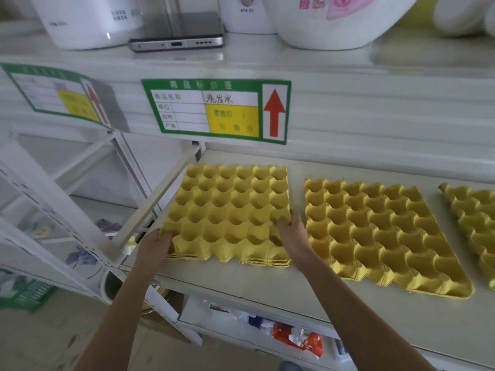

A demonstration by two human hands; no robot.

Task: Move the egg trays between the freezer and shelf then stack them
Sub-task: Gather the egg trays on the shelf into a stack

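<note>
A stack of several yellow egg trays [230,210] lies at the left end of the white shelf board [308,295]. My left hand [154,247] grips the stack's near left corner. My right hand [292,231] grips its near right edge. A second yellow egg tray [380,234] lies flat just to the right, apart from the stack. Part of a third yellow tray [474,223] shows at the frame's right edge.
The shelf above carries a phone [176,41], white bottles [88,20] and a white basin [337,20], with green price labels [217,111] on its front edge. White shelf struts [150,207] stand left of the stack. Packets [297,336] lie on the shelf below.
</note>
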